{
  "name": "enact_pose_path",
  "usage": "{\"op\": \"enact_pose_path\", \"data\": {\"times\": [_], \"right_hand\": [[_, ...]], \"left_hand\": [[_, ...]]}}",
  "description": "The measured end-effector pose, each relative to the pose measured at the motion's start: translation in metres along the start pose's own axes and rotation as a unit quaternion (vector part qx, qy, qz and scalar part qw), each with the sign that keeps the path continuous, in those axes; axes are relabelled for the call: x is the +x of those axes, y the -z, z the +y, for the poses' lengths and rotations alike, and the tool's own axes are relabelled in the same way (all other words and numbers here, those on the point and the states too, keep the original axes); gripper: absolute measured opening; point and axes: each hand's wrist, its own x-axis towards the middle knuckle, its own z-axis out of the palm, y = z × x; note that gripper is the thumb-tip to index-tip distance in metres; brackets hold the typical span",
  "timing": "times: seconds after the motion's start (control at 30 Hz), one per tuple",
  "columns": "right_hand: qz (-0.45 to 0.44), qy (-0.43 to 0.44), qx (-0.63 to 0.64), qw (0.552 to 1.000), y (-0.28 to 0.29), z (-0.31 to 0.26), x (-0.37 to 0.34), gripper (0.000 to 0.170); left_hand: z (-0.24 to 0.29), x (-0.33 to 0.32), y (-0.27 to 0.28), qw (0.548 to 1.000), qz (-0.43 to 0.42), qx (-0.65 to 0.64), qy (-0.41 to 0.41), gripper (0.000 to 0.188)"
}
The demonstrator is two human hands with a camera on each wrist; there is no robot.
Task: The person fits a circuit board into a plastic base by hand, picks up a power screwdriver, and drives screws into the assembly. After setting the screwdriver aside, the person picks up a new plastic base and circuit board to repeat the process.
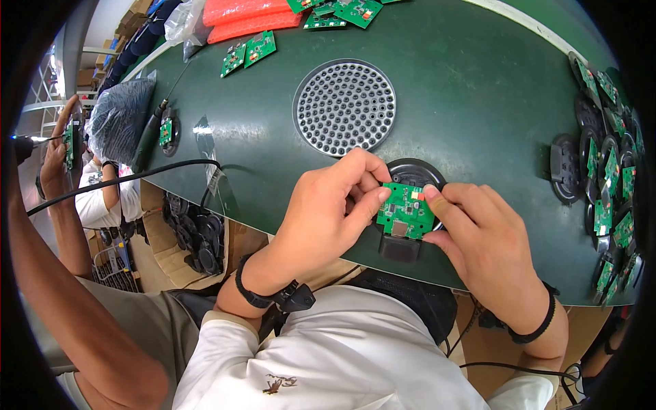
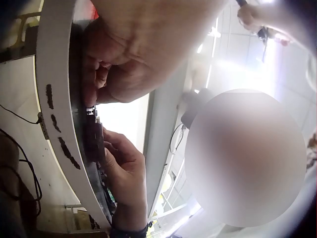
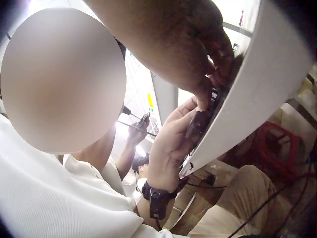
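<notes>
A green circuit board (image 1: 408,213) lies over a black oval housing (image 1: 415,167), whose curved rim and blocky lower end show around it. My left hand (image 1: 335,198) pinches the board's left edge near the upper corner, with thumb and curled fingers. From the other side my right hand (image 1: 484,232) holds the right edge, one fingertip on the board's upper right corner and another digit by its lower right. Seen from the side in the left wrist view, the right hand (image 2: 124,161) is low at the tabletop. The undersides of most fingertips are hidden.
A round tray (image 1: 345,106) of small black pieces sits beyond my hands. Black housings with boards (image 1: 601,178) crowd the right edge. Loose boards (image 1: 260,48) and red bubble wrap (image 1: 249,17) lie at the back. A screwdriver (image 1: 150,133) and another person's arm (image 1: 82,294) are at left.
</notes>
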Motion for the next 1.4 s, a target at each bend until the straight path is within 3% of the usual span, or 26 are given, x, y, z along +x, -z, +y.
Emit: {"op": "enact_pose_path", "data": {"times": [0.57, 1.07, 1.4], "right_hand": [[0.029, 0.029, -0.021, 0.999, -0.0039, 0.0015, -0.005, 0.056], [0.019, 0.03, -0.038, 0.999, -0.0039, -0.0015, -0.0065, 0.052], [0.015, 0.038, -0.042, 0.998, -0.0041, -0.0018, -0.0077, 0.051]], "left_hand": [[-0.0034, 0.0017, 0.001, 0.999, -0.008, -0.036, 0.023, 0.011], [-0.0002, 0.0003, 0.0076, 0.995, -0.043, -0.07, 0.062, 0.014], [-0.0001, -0.0006, 0.0053, 0.998, -0.028, -0.056, 0.025, 0.014]]}}
